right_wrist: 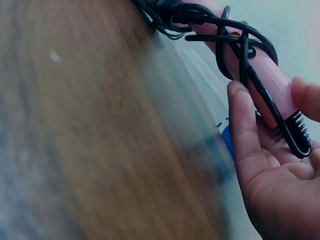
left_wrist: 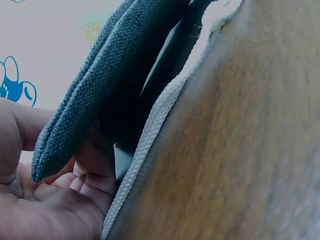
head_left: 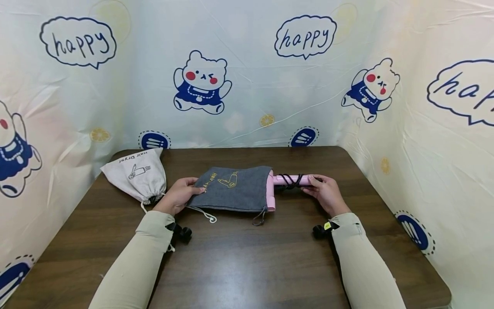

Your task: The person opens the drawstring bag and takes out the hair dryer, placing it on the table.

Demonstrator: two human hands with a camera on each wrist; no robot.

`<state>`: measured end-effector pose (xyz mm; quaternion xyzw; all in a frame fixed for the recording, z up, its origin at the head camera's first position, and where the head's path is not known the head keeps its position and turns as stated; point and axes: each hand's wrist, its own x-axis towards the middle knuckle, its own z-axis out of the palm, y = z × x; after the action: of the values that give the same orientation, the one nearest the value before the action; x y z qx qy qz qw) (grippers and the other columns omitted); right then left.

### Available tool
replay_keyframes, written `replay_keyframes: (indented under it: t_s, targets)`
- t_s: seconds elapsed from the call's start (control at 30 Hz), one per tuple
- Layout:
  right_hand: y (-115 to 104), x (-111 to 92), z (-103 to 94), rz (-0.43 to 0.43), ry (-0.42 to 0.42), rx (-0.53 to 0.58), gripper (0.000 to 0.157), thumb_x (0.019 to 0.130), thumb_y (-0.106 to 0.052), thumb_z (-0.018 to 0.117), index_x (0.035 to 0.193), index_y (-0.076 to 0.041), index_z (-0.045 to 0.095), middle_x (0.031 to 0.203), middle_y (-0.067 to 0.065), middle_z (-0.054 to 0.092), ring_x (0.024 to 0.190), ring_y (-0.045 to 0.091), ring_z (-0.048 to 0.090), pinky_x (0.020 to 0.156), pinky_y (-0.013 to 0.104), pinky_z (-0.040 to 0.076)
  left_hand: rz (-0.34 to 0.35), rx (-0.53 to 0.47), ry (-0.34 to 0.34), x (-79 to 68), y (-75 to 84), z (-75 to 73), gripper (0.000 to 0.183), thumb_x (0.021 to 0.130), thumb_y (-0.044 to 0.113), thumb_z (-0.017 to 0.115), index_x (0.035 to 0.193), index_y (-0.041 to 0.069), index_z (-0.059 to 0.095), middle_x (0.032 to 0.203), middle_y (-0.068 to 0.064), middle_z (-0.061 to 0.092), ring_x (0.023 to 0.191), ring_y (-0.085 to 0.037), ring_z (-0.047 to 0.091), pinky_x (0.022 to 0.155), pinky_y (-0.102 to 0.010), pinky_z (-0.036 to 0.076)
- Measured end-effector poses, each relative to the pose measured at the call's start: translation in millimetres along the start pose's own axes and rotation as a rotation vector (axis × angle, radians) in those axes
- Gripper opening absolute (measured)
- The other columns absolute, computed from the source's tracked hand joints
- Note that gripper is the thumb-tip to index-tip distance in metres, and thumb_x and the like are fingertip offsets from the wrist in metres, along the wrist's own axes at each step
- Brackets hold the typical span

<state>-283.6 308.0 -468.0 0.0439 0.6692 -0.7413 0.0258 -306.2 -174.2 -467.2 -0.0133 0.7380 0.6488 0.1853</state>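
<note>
A dark grey drawstring bag point(head_left: 235, 193) with a yellow dryer print is held level just above the table. My left hand point(head_left: 180, 194) pinches its closed left end, thumb on top. From the bag's right-hand mouth sticks a pink hair dryer point(head_left: 283, 180), its head partly inside the cloth. A black cord point(right_wrist: 245, 45) is wound round the dryer's handle. My right hand point(head_left: 326, 193) grips the handle's end between thumb and fingers. In the left wrist view the bag's edge point(left_wrist: 85, 100) lies between thumb and fingers, with a white drawstring point(left_wrist: 160, 110) hanging beside it.
A white drawstring bag point(head_left: 139, 174) printed "Hair Dryer" lies at the table's back left, close to my left hand. The brown wooden table point(head_left: 239, 262) reaches back to a printed cloth backdrop point(head_left: 247, 86), which also encloses both sides.
</note>
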Motion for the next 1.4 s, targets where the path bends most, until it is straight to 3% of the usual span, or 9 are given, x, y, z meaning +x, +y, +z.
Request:
replay_keyframes:
  t_s: [0.43, 0.9, 1.1, 1.4]
  targets:
    - [1, 2, -7.6, -0.011, -0.022, 0.028, 0.041, 0.106, -0.021, 0.06, 0.134, 0.009, 0.053, 0.111, 0.009, 0.063, 0.089, 0.016, 0.071, 0.085, 0.031, 0.061, 0.011, -0.008, -0.038, -2.3, -1.0, -3.0, 0.054, 0.104, 0.009, 0.061, 0.151, -0.005, 0.04, 0.122, -0.013, 0.061, 0.089, -0.011, 0.069, 0.077, -0.027, 0.06]
    - [5, 7, -14.1, -0.068, -0.093, 0.029, 0.049, 0.106, -0.018, 0.059, 0.138, 0.017, 0.045, 0.107, 0.007, 0.066, 0.087, 0.015, 0.071, 0.084, 0.03, 0.061, 0.003, -0.013, -0.058, -2.0, 1.0, -5.5, 0.056, 0.105, 0.008, 0.058, 0.155, -0.004, 0.035, 0.134, -0.019, 0.056, 0.094, -0.012, 0.068, 0.079, -0.027, 0.06]
    - [6, 7, -17.7, -0.079, -0.116, 0.045, 0.039, 0.105, -0.017, 0.06, 0.13, 0.012, 0.052, 0.102, 0.006, 0.069, 0.086, 0.017, 0.072, 0.083, 0.031, 0.062, -0.006, -0.002, -0.055, -1.4, 1.3, -6.2, 0.057, 0.106, 0.009, 0.058, 0.156, -0.003, 0.034, 0.138, -0.021, 0.052, 0.095, -0.012, 0.067, 0.08, -0.027, 0.059]
    - [6, 7, -23.3, -0.083, -0.145, 0.023, 0.041, 0.104, -0.019, 0.062, 0.13, 0.012, 0.053, 0.104, 0.006, 0.069, 0.088, 0.017, 0.073, 0.085, 0.033, 0.062, -0.013, -0.064, -0.065, -0.4, -0.6, -7.8, 0.058, 0.105, 0.009, 0.058, 0.157, -0.004, 0.033, 0.128, -0.016, 0.058, 0.09, -0.011, 0.07, 0.077, -0.026, 0.06]
